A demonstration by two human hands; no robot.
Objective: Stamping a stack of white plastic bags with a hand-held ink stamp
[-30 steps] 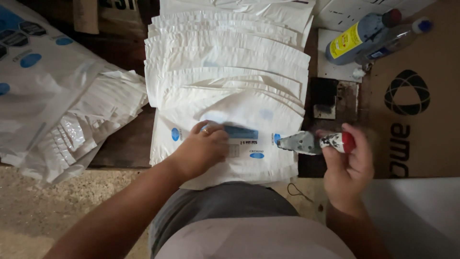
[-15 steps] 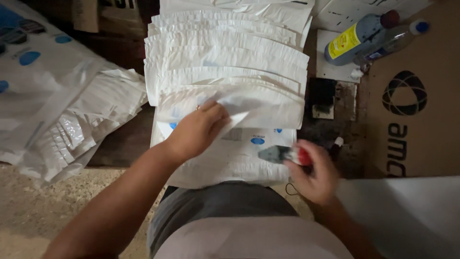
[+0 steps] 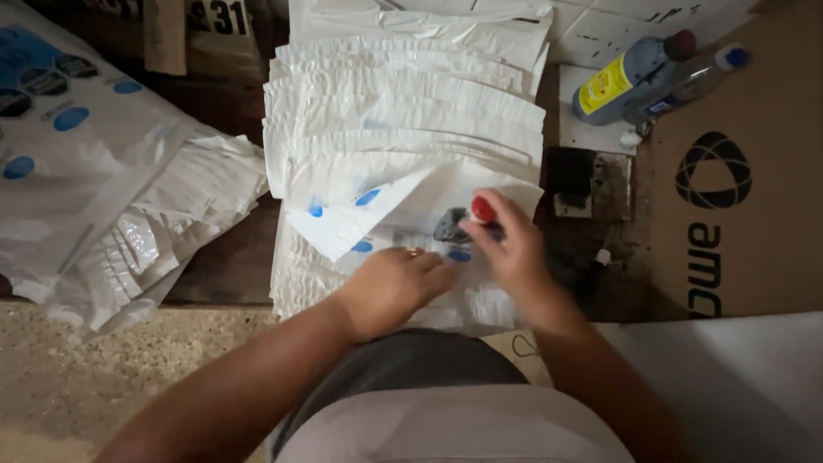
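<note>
Nearest you: your own lap and shirt, filling the bottom of the view, both forearms reaching forward over them.

Your left hand (image 3: 390,287): palm down on the near end of the stack of white mailer bags (image 3: 403,146), fingers close together and pressing flat. A ring shows on one finger. What lies under the palm is hidden.

Your right hand (image 3: 510,249): fingers curled and pinched round a small tool with a red cap and a dark grey head (image 3: 467,219), head set against the top bag. Most of its body is covered by your fingers, so its kind cannot be made out.

Top bag: its flap (image 3: 360,214) is folded back, pointing left, and carries blue oval marks. More blue marks show just beside your fingertips.

Stack: overlapping like shingles, running away from you to the upper edge, where it is cut off.

Left: a loose heap of white and clear plastic bags (image 3: 129,223), partly out of frame, with blue print on it.

Right: a brown cardboard sheet (image 3: 737,171) with a dark logo, cut off at the edge. A dark square object (image 3: 590,182) lies between it and the stack, too dim to identify.

Far right: two plastic bottles (image 3: 651,77) lying side by side, one with a yellow label and red cap, one with a blue cap.
</note>
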